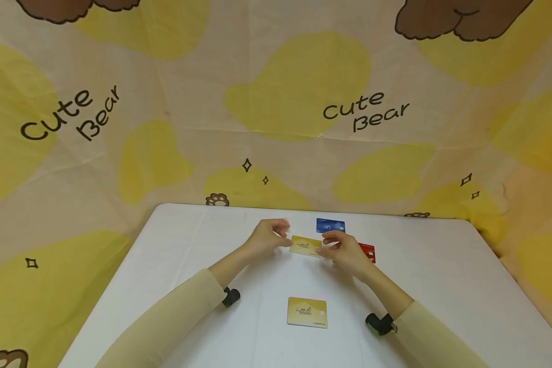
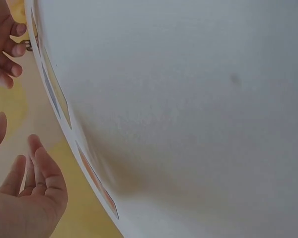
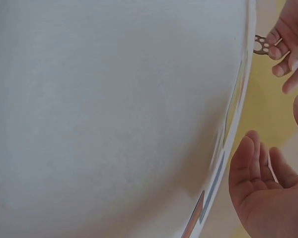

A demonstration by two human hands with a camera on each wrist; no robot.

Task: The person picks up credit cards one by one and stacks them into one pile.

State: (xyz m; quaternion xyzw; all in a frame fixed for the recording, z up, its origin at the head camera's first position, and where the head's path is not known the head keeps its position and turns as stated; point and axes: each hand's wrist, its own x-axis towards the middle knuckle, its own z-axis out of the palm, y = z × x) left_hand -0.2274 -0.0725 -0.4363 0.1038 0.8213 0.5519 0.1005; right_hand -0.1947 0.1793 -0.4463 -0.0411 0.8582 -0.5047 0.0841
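A bear-print backdrop cloth (image 1: 276, 92), with yellow patches and "Cute Bear" lettering, hangs beyond the far gold card (image 1: 305, 246). That card lies on the white tabletop (image 1: 202, 327), between the two hands. The person's cream sleeves (image 1: 165, 317) reach in from the near left and near right of the far gold card.

The left hand (image 1: 268, 237) is at its left edge and the right hand (image 1: 345, 251) at its right edge; whether either one touches it, I cannot tell. On both hands thumb and fingers stand apart, loosely bent, with nothing pinched between them. Black wrist cameras (image 1: 231, 297) sit below the hands, nearer the person than the far gold card.

The near gold card (image 1: 306, 312), of matching print, lies directly on the person's side of it. A blue VIP card (image 1: 329, 225) lies beyond it to the right, and a red card (image 1: 368, 251), partly covered by the right hand, to its right.
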